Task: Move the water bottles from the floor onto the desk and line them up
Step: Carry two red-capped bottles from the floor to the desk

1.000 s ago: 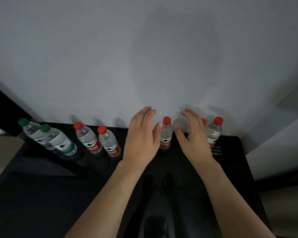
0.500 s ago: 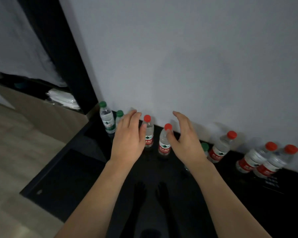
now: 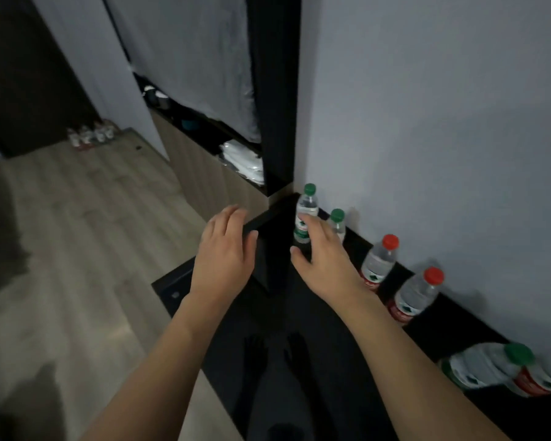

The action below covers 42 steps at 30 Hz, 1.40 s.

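Note:
Several water bottles stand in a row on the black desk [image 3: 223, 313] against the grey wall: a green-capped bottle [image 3: 306, 208] at the far left end, a second green-capped one [image 3: 337, 221], then two red-capped ones [image 3: 379, 261] [image 3: 415, 294], and blurred bottles [image 3: 487, 367] at the right edge. My left hand [image 3: 225, 253] hovers open over the desk's left edge, holding nothing. My right hand [image 3: 326, 259] is open in front of the leftmost green-capped bottles, fingers spread, partly hiding them. More bottles [image 3: 89, 136] stand on the wooden floor far off at the upper left.
Wooden floor [image 3: 77, 233] spreads to the left of the desk. A black upright panel [image 3: 275, 90] and a low shelf with white folded items [image 3: 242, 160] lie beyond the desk's far corner. A dark doorway [image 3: 23, 74] is at upper left.
The view has swung to the left, so the bottle row now runs off to the right. Both hands have shifted toward the desk's left end and hold nothing, as before.

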Each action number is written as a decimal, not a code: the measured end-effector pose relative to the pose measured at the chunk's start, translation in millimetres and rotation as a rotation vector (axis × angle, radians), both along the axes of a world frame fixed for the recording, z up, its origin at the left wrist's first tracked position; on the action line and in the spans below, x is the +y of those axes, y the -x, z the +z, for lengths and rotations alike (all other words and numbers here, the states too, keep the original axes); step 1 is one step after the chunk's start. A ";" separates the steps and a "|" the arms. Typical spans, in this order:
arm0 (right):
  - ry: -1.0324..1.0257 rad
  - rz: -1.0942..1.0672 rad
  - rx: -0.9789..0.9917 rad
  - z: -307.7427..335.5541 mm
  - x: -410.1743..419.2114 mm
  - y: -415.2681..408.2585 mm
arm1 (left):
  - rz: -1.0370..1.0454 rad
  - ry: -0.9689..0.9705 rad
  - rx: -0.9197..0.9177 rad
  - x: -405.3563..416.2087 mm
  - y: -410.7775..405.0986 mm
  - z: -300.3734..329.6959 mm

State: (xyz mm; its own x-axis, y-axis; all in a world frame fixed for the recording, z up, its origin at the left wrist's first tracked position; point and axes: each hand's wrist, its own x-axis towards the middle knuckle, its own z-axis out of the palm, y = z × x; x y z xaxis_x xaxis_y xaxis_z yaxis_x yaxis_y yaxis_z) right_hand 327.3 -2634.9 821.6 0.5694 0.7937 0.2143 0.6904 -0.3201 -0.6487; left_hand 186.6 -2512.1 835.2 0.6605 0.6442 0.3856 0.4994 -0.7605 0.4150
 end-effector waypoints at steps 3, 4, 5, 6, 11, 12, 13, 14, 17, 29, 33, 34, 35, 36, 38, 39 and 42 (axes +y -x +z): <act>0.024 0.113 0.002 -2.2 30.6 12.9 | 0.080 -0.016 0.035 20.5 23.4 -2.1; 0.029 0.145 0.000 -2.3 39.9 17.8 | 0.107 -0.019 0.048 25.9 32.0 -2.6; 0.030 0.175 -0.002 -1.8 49.2 22.9 | 0.133 -0.021 0.064 30.7 41.0 -3.0; 0.028 0.205 -0.004 -0.8 58.5 27.9 | 0.155 -0.025 0.076 35.5 50.2 -3.4; 0.030 0.324 0.000 5.2 105.1 57.4 | 0.283 -0.010 0.069 65.9 95.7 -0.8; 0.035 0.344 0.000 6.8 114.9 64.3 | 0.311 -0.003 0.062 73.9 103.7 0.3; 0.041 0.364 0.001 8.8 124.9 71.5 | 0.336 0.004 0.058 81.7 111.2 1.2; 0.046 0.385 0.004 10.8 135.1 78.8 | 0.354 0.007 0.052 89.4 118.4 1.7; 0.059 0.433 0.021 17.5 170.3 99.4 | 0.389 0.011 0.025 116.6 138.6 3.1; 0.141 0.515 -0.021 26.7 357.5 206.3 | 0.501 0.071 0.000 285.4 244.7 -5.4; 0.161 0.563 -0.058 32.5 410.2 244.9 | 0.553 0.053 -0.007 330.3 286.8 1.0; 0.161 0.572 -0.062 34.2 422.2 253.6 | 0.563 0.041 -0.011 340.6 296.1 3.2; 0.157 0.580 -0.064 35.9 434.1 262.0 | 0.570 0.029 -0.013 350.9 304.9 5.6; 0.151 0.589 -0.068 37.2 445.4 269.7 | 0.577 0.018 -0.011 361.0 313.0 7.6; 0.140 0.606 -0.083 38.6 466.2 282.3 | 0.592 0.001 -0.005 380.6 327.2 10.0; 0.142 0.613 -0.086 38.7 475.6 287.2 | 0.601 -0.005 -0.002 389.7 333.3 10.2; 0.167 0.627 -0.089 35.7 501.7 295.2 | 0.615 -0.011 -0.002 415.7 345.2 9.2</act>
State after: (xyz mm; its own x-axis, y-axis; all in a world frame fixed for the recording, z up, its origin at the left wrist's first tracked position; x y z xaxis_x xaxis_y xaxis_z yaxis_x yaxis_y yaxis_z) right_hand 32.1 -2133.2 857.3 -0.0264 0.9961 0.0846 0.8279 0.0692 -0.5566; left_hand -158.6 -2096.5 844.4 0.1679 0.9031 0.3953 0.8472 -0.3372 0.4105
